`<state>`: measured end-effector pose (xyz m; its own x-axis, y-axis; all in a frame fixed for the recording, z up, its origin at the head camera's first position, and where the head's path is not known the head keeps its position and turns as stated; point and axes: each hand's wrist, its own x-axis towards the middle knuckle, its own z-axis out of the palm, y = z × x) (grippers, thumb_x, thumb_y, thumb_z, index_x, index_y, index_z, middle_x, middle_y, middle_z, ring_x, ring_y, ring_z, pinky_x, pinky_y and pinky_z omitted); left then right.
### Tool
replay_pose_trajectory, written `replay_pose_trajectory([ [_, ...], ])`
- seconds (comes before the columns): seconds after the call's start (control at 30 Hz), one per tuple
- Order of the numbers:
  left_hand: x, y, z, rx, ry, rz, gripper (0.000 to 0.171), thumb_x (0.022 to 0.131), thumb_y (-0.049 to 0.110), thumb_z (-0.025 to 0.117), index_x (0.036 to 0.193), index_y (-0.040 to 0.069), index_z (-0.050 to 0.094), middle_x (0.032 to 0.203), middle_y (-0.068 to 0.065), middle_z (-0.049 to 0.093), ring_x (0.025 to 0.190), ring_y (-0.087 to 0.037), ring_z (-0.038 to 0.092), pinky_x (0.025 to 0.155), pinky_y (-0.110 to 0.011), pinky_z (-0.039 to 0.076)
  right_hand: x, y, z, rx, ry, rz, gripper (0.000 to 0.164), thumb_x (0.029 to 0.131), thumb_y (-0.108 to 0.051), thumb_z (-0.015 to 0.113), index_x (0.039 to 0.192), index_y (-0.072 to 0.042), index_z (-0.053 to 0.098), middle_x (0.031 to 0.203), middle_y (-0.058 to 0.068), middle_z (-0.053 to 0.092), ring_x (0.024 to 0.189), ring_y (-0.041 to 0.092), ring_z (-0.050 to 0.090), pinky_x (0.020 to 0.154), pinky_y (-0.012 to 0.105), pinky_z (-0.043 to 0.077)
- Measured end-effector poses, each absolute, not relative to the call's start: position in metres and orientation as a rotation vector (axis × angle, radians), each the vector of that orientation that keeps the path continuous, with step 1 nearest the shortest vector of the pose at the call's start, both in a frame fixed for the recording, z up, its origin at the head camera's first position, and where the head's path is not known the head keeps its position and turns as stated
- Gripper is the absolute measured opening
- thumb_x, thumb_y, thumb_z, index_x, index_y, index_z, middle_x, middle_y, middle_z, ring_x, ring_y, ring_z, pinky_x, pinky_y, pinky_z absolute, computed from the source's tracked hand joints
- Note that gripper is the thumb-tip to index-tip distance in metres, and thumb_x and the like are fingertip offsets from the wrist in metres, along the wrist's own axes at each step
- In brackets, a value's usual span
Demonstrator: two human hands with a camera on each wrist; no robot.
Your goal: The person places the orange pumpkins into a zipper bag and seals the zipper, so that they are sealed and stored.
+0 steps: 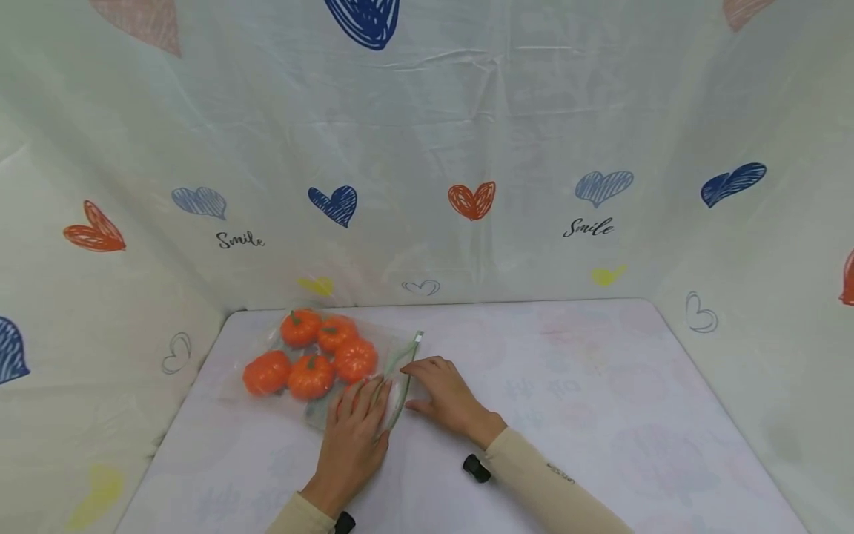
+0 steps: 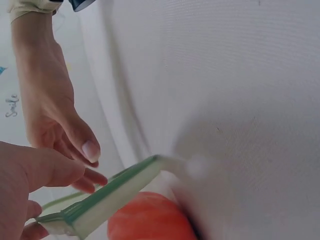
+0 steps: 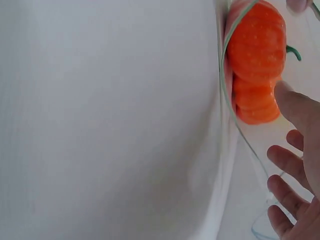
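Note:
A clear zip bag (image 1: pixel 320 412) lies on the table (image 1: pixel 567 386) at the left, with several small orange pumpkins (image 1: pixel 310 354) inside. My left hand (image 1: pixel 360 415) lies flat on the bag's near corner, fingers straight beside the green zip strip (image 1: pixel 405 368). My right hand (image 1: pixel 437 386) rests just right of the bag, fingertips touching the zip strip near its mouth. In the left wrist view the zip strip (image 2: pixel 115 190) runs above a pumpkin (image 2: pixel 150 220), with the right hand (image 2: pixel 50 115) close behind it. The right wrist view shows pumpkins (image 3: pixel 255 45) and loosely spread fingers (image 3: pixel 295 165) holding nothing.
A white cloth printed with hearts and "Smile" (image 1: pixel 587 226) hangs behind and along both sides of the table. Bare tabletop stretches to the right of the hands. A small black device (image 1: pixel 476 468) sits at my right wrist.

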<state>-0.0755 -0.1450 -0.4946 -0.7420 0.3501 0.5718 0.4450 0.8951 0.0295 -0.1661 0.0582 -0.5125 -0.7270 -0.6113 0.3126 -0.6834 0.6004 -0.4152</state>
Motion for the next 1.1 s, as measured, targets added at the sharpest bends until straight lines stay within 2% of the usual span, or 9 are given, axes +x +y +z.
replay_pose_trajectory([
  [0.3, -0.075, -0.149, -0.481, -0.657, -2.57, -0.188, 0.075, 0.067, 0.022, 0.097, 0.135, 0.009, 0.07, 0.137, -0.012, 0.063, 0.121, -0.036, 0.057, 0.097, -0.055, 0.047, -0.175, 0.078, -0.511, 0.955, -2.694, 0.789, 0.053, 0.09, -0.029, 0.086, 0.135, -0.009, 0.067, 0.134, 0.006, 0.069, 0.125, 0.029, 0.06, 0.107, 0.048, 0.047],
  [0.43, -0.087, -0.149, -0.463, -0.693, -2.643, -0.217, 0.062, 0.075, 0.022, 0.093, 0.132, 0.01, 0.072, 0.137, -0.013, 0.064, 0.121, -0.036, 0.059, 0.097, -0.057, 0.048, -0.178, 0.082, -0.509, 0.893, -2.72, 0.777, 0.052, 0.091, -0.028, 0.085, 0.136, -0.008, 0.066, 0.134, 0.008, 0.069, 0.124, 0.031, 0.06, 0.107, 0.05, 0.048],
  [0.57, -0.106, -0.149, -0.442, -0.722, -2.734, -0.229, 0.052, 0.085, 0.024, 0.087, 0.132, 0.01, 0.072, 0.137, -0.011, 0.064, 0.123, -0.035, 0.059, 0.1, -0.056, 0.047, -0.181, 0.083, -0.508, 0.845, -2.734, 0.769, 0.051, 0.092, -0.027, 0.084, 0.136, -0.006, 0.066, 0.134, 0.009, 0.069, 0.123, 0.032, 0.061, 0.104, 0.05, 0.049],
  [0.87, -0.165, -0.149, -0.418, -0.803, -2.951, -0.197, 0.052, 0.095, 0.029, 0.08, 0.14, 0.007, 0.068, 0.142, -0.011, 0.063, 0.129, -0.037, 0.056, 0.111, -0.058, 0.044, -0.187, 0.081, -0.506, 0.765, -2.77, 0.796, 0.048, 0.096, -0.026, 0.08, 0.136, -0.005, 0.066, 0.131, 0.012, 0.07, 0.117, 0.033, 0.062, 0.097, 0.049, 0.052],
  [1.1, -0.205, -0.15, -0.413, -0.848, -3.11, -0.259, 0.049, 0.102, 0.028, 0.071, 0.145, 0.005, 0.064, 0.144, -0.015, 0.061, 0.133, -0.039, 0.053, 0.114, -0.062, 0.038, -0.19, 0.079, -0.506, 0.713, -2.789, 0.812, 0.044, 0.097, -0.025, 0.079, 0.135, -0.005, 0.067, 0.131, 0.013, 0.07, 0.117, 0.034, 0.063, 0.097, 0.049, 0.053],
])
